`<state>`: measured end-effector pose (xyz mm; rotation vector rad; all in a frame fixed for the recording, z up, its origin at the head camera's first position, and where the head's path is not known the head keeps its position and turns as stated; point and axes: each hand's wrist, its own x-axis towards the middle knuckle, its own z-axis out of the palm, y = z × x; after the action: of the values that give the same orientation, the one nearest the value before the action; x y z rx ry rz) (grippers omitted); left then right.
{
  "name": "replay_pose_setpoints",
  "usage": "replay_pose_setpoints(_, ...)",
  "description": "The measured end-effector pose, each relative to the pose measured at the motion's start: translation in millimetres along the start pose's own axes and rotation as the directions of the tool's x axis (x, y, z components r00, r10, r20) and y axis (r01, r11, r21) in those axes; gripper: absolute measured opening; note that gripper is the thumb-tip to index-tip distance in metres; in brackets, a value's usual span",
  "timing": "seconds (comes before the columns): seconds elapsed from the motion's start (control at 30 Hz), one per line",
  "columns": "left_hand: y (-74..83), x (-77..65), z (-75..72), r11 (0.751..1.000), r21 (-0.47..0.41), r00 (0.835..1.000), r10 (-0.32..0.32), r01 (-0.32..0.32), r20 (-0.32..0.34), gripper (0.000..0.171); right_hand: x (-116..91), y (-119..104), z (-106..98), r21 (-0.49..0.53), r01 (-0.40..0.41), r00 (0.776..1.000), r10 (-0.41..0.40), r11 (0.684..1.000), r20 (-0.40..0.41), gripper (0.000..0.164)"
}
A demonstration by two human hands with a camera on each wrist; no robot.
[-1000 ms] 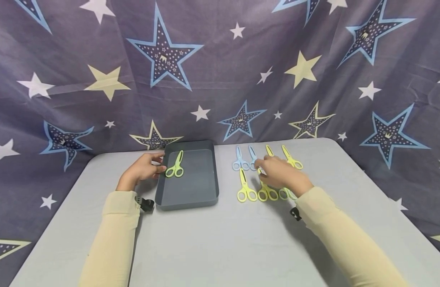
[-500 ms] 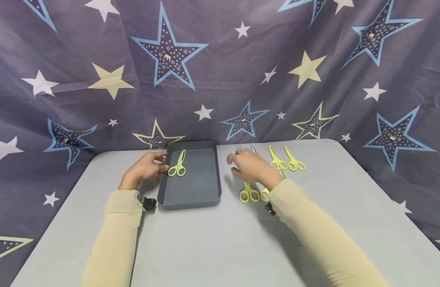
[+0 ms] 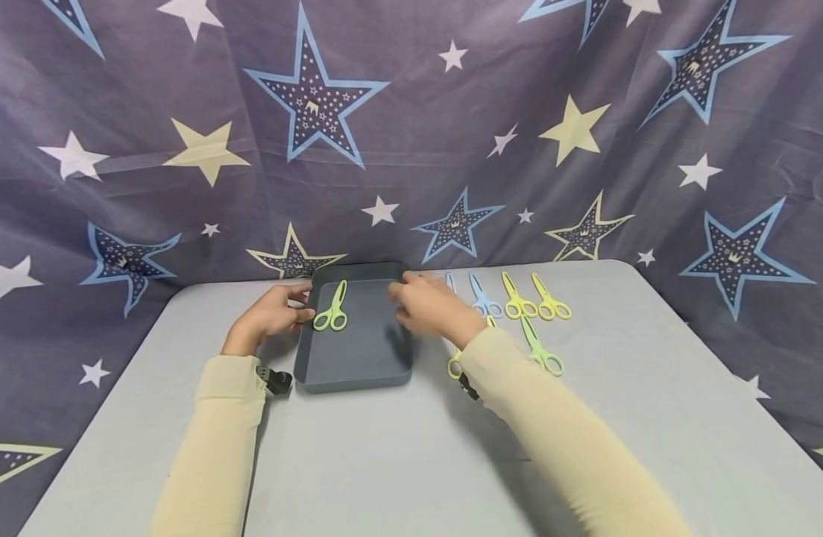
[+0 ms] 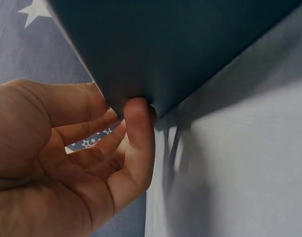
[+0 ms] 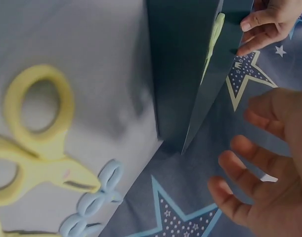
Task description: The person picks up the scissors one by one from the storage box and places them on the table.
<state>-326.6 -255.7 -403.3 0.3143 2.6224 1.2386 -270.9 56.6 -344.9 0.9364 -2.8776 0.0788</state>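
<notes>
My left hand (image 3: 272, 313) holds the left wall of a dark grey tray (image 3: 358, 386), its fingertips at the side in the left wrist view. Inside that tray, on the left, lies a pair of light green scissors (image 3: 332, 317). My right hand (image 3: 430, 304) is over the tray's right rim; the right wrist view shows its fingers loosely bent with nothing between them. To its right are two pairs of blue scissors (image 3: 485, 304), several pairs of yellow scissors (image 3: 551, 307) and another green pair of scissors (image 3: 540, 350). My right hand and sleeve partly cover some of them.
A pale cloth-covered table (image 3: 385, 462) bears everything. Behind it hangs a purple-grey curtain (image 3: 411, 149) printed with stars, close to the tray's far side. A small black device (image 3: 274, 381) is strapped at my left wrist.
My right hand has swept left from above the scissors to the tray's right rim, uncovering the green pair and the right-hand blue pair. My left hand stays at the tray.
</notes>
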Motion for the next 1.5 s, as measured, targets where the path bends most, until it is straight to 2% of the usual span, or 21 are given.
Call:
replay_pose_setpoints(0.23, 2.0, -3.3, -4.4, 1.0, -0.008, 1.0, -0.02, 0.02, -0.002, 0.067, 21.5, -18.0, 1.2, -0.04, 0.015, 1.0, -0.015, 0.999, -0.01, 0.027)
replay_pose_setpoints(0.63, -0.9, -3.5, -4.3, 1.0, -0.01, 1.0, -0.014, 0.014, 0.0, 0.067, 50.6, -54.9, 8.5, -0.03, -0.018, 0.996, 0.021, 0.999, 0.089, 0.039)
replay_pose_setpoints(0.97, 2.7, -0.3, -1.7, 1.0, 0.019, 1.0, 0.0, 0.0, -0.004, 0.066, 60.2, -60.9, 25.6, 0.003, -0.029, 0.988, 0.029, 1.0, 0.15, 0.036)
replay_pose_setpoints(1.17, 2.2, 1.3, -0.8, 1.0, 0.024, 1.0, -0.006, 0.006, -0.005, 0.066, 60.4, -64.6, 31.0, -0.015, -0.057, 0.97, 0.059, 0.998, 0.234, 0.043)
replay_pose_setpoints(1.37, 2.5, 0.4, 0.3, 1.0, 0.0, 1.0, -0.03, 0.03, -0.006, 0.068, 62.3, -68.8, 35.5, -0.02, -0.06, 0.954, 0.063, 0.998, 0.294, 0.036)
replay_pose_setpoints(1.5, 2.0, 0.7, 0.7, 1.0, -0.002, 1.0, -0.031, 0.031, -0.007, 0.068, 62.0, -69.6, 37.7, -0.043, -0.058, 0.936, 0.069, 0.997, 0.346, 0.04)
